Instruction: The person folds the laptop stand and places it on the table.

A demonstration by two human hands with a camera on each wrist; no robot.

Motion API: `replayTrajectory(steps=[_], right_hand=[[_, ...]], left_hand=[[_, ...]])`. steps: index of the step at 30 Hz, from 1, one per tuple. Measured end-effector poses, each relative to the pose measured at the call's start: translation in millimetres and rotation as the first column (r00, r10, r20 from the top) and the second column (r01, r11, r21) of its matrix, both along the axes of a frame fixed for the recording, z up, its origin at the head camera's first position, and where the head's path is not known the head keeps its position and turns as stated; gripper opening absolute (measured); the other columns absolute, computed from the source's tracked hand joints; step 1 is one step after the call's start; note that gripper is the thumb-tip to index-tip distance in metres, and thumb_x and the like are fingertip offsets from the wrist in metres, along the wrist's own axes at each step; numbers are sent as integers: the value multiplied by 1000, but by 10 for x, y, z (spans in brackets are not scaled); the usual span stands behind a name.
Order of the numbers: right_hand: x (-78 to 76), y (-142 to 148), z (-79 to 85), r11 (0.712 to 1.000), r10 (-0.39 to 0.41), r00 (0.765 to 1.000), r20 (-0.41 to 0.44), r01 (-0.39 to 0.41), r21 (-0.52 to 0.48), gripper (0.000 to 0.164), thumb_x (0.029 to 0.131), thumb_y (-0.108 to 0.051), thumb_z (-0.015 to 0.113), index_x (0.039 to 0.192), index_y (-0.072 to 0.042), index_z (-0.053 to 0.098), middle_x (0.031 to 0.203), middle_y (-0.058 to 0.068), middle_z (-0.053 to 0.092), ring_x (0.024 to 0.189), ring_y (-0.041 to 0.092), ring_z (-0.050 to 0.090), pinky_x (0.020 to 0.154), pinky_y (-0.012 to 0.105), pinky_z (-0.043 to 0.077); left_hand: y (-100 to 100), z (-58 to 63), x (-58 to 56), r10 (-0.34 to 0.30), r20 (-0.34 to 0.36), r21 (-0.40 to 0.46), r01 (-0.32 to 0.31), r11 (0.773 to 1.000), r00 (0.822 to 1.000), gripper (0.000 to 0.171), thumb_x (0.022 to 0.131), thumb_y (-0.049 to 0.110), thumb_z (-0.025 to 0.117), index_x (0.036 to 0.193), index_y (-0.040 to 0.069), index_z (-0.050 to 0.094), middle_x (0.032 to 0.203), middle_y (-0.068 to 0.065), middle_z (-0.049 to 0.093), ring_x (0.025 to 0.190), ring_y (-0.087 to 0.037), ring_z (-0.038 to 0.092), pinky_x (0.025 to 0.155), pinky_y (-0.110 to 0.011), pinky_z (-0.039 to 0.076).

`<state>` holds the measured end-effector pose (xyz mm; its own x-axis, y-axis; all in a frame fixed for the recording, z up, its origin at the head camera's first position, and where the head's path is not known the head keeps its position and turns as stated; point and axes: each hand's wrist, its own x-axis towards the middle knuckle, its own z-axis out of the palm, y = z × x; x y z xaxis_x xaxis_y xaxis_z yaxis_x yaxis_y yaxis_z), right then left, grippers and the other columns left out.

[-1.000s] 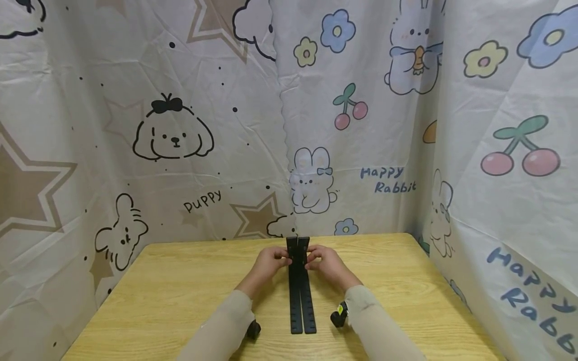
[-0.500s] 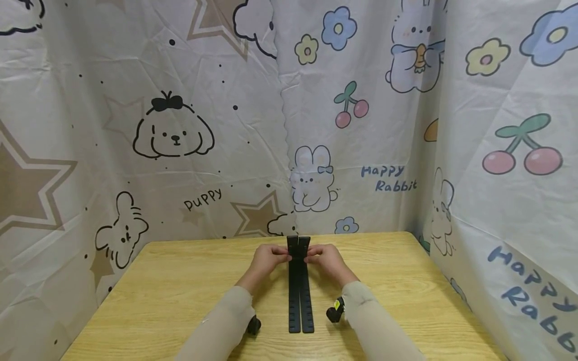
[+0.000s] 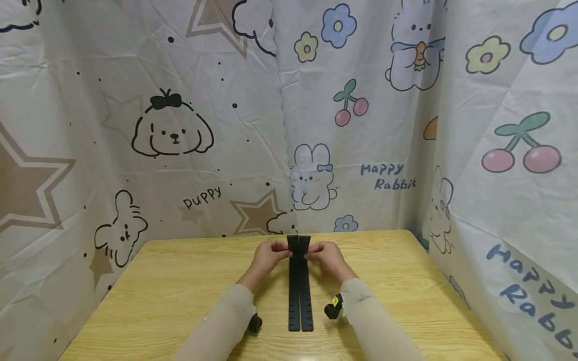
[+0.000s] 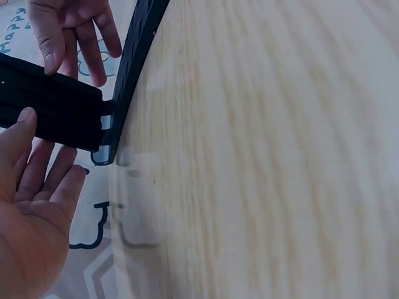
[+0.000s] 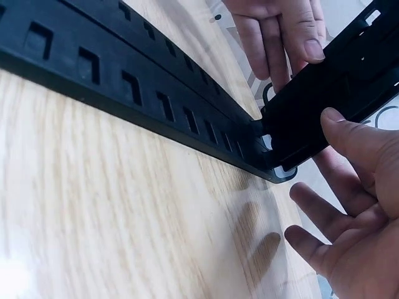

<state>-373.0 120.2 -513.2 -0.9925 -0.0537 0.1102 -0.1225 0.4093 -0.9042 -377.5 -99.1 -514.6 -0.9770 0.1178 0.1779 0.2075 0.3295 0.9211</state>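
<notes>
A black plastic folding stand lies lengthwise on the table, its long base marked with two rows of notches. At its far end a hinged panel is raised off the base. My left hand pinches the panel's left edge, thumb on the near face and fingers behind. On the opposite edge, my right hand pinches in the same way. The right wrist view shows the panel's hinge tabs at the base's end. In the left wrist view the panel stands between both hands.
The wooden table has its far edge just behind the stand. A printed curtain hangs behind the table and along its sides. Small black devices, one on the left wrist and one on the right, sit beside the sleeves.
The fingers of both hands have closed in on the panel's edges from a looser hold. The near end of the base has shifted slightly left.
</notes>
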Motion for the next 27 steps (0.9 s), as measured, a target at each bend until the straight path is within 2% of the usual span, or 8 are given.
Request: replayTrajectory(steps=[6, 9, 13, 20, 27], right_hand=[[-1, -18, 16, 996, -13, 1000, -3, 12, -86, 20, 81, -4, 85, 95, -5, 70, 93, 3, 73, 88, 16, 65, 84, 32, 52], [-9, -26, 15, 995, 11, 1000, -18, -13, -101, 20, 84, -2, 82, 101, -4, 73, 96, 5, 76, 91, 16, 69, 86, 34, 56], [-11, -27, 13, 995, 54, 998, -26, -56, -79, 12, 87, -2, 78, 99, -6, 80, 100, 4, 78, 94, 15, 68, 90, 37, 55], [-8, 4, 11, 992, 115, 992, -42, -117, -56, 11, 88, -5, 77, 99, -9, 81, 106, 4, 77, 101, 17, 68, 96, 41, 54], [-9, 65, -16, 989, 151, 988, -19, -151, -5, 7, 89, -11, 79, 95, -10, 81, 102, 1, 76, 96, 14, 65, 92, 37, 53]], left_hand=[[8, 39, 10, -89, -13, 41, 89, 995, 996, 17, 90, 6, 78, 106, 4, 75, 104, -7, 76, 97, -16, 69, 88, -36, 57], [15, 60, 16, -126, -20, 55, 127, 990, 992, 16, 91, 1, 75, 107, 1, 74, 105, -10, 76, 98, -16, 68, 90, -36, 57], [14, 69, 20, -135, -13, 46, 136, 990, 991, 14, 91, 2, 75, 105, 1, 76, 104, -9, 76, 97, -16, 68, 91, -38, 57], [-31, 36, 14, -138, 10, 36, 137, 990, 990, 12, 92, 8, 75, 103, 2, 78, 105, -7, 77, 101, -16, 67, 96, -42, 55], [-91, 39, 30, -171, 49, 21, 170, 985, 984, 15, 89, 13, 80, 102, 6, 80, 109, -4, 75, 102, -15, 66, 98, -41, 53]])
